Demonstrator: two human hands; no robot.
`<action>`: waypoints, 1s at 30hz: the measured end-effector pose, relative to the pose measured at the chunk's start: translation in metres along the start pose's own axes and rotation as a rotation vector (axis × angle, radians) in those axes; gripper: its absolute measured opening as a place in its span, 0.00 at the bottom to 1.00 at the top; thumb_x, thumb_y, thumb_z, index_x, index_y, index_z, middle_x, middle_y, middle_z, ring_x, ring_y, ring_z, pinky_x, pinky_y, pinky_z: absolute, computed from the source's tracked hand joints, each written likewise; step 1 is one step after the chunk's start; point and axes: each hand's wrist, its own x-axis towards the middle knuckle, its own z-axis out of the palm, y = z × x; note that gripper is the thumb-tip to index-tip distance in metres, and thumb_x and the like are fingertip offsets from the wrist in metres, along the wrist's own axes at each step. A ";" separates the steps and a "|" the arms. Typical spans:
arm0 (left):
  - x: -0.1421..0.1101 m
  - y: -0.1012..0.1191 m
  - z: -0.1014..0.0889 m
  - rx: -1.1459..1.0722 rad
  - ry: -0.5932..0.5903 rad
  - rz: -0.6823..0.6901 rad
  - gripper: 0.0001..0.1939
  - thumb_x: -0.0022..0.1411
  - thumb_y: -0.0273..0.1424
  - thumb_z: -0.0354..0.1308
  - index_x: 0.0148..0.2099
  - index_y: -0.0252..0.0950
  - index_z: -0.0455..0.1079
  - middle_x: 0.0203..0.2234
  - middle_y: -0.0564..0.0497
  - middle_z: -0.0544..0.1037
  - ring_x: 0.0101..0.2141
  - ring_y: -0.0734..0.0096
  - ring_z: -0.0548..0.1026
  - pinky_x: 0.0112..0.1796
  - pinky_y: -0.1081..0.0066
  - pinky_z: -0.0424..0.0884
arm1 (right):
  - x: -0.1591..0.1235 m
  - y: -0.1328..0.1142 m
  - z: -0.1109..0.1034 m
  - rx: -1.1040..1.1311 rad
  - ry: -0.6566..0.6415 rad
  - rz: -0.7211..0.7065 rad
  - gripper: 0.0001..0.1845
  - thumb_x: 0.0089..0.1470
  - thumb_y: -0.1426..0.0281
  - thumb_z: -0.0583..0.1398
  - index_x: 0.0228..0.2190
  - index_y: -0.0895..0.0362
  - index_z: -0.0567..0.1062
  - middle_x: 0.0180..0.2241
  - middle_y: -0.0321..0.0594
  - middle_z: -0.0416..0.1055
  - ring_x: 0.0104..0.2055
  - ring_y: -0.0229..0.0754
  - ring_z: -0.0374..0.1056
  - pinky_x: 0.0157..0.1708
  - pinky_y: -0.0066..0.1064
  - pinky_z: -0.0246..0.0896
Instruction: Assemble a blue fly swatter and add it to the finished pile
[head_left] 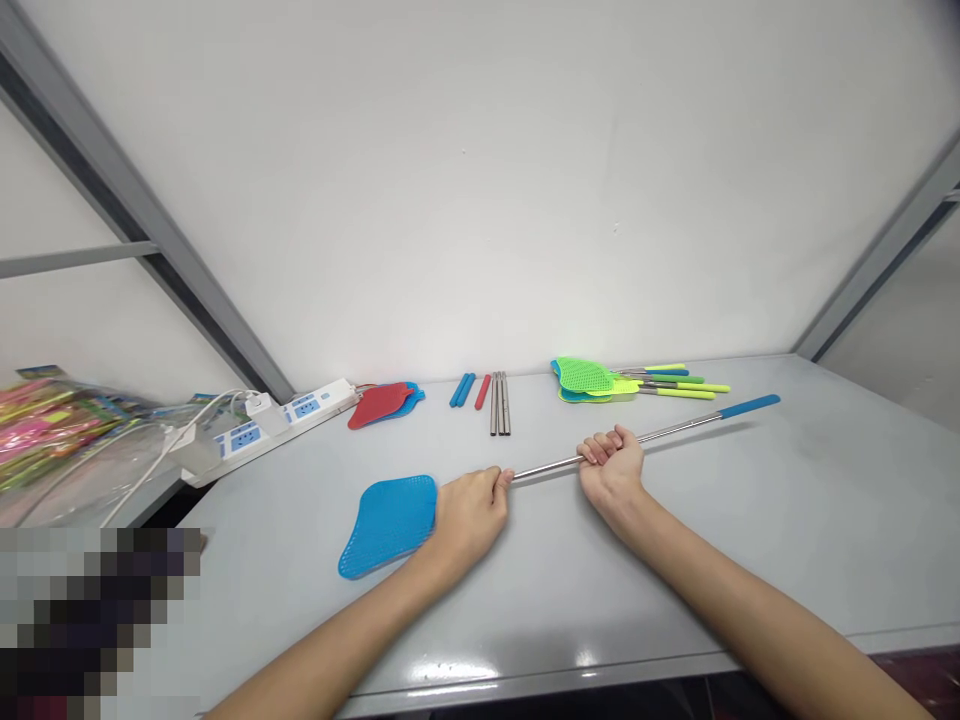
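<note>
Blue swatter (pixel 390 525): held over the surface (pixel 825 500), grip (pixel 750 406) at right.
Left hand (pixel 472 510): fingers closed, apparently around the neck, which is hidden.
Right hand (pixel 613 468): fingers wrapped around the steel rod (pixel 546 467).

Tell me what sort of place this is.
Likely a workbench, perhaps in a small workshop: loose metal rods lie on a gray table near a pile of fly swatters, and a power strip runs along the table's left edge.
</note>
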 end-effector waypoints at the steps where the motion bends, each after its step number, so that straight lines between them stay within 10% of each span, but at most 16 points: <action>1: 0.000 0.000 0.000 0.002 -0.002 0.000 0.22 0.61 0.38 0.33 0.30 0.38 0.66 0.27 0.50 0.75 0.30 0.68 0.71 0.24 0.72 0.54 | -0.001 0.001 0.000 0.001 0.003 0.005 0.15 0.47 0.71 0.46 0.15 0.57 0.45 0.08 0.24 0.38 0.09 0.28 0.36 0.10 0.23 0.36; 30: -0.009 0.011 0.003 0.066 0.054 0.056 0.21 0.62 0.36 0.32 0.30 0.38 0.64 0.24 0.52 0.74 0.25 0.69 0.71 0.22 0.71 0.52 | -0.026 0.014 -0.002 0.065 0.038 0.107 0.14 0.47 0.72 0.49 0.15 0.57 0.49 0.09 0.25 0.41 0.11 0.28 0.38 0.11 0.22 0.39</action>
